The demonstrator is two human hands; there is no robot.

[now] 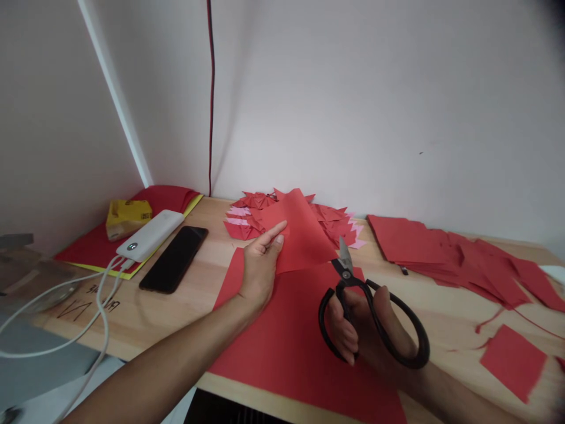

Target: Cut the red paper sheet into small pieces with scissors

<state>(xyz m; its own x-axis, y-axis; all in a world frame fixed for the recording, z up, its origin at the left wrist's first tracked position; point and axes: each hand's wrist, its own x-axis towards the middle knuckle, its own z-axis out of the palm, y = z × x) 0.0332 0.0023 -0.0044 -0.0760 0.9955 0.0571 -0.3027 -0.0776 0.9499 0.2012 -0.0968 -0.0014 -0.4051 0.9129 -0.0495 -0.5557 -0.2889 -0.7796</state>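
Observation:
My left hand (pixel 260 265) pinches the edge of a red paper sheet (pixel 300 235) and holds it lifted off the table, fingers closed on it. My right hand (pixel 357 330) grips large black scissors (pixel 371 312), fingers through the handles, with the short metal blades pointing up at the lifted sheet's lower right corner. Under both hands lies a bigger red sheet (pixel 286 341) flat on the wooden table (pixel 203 282). Behind the lifted sheet sits a pile of cut red paper shapes (pixel 251 215) with some pink undersides showing.
A black phone (pixel 174 259), a white power bank (pixel 150 235) with white cables and a yellow packet (pixel 127 217) lie at the left on red and yellow sheets. Stacked red papers (pixel 450 253) and a red square (pixel 514 360) lie at the right. White walls stand close behind.

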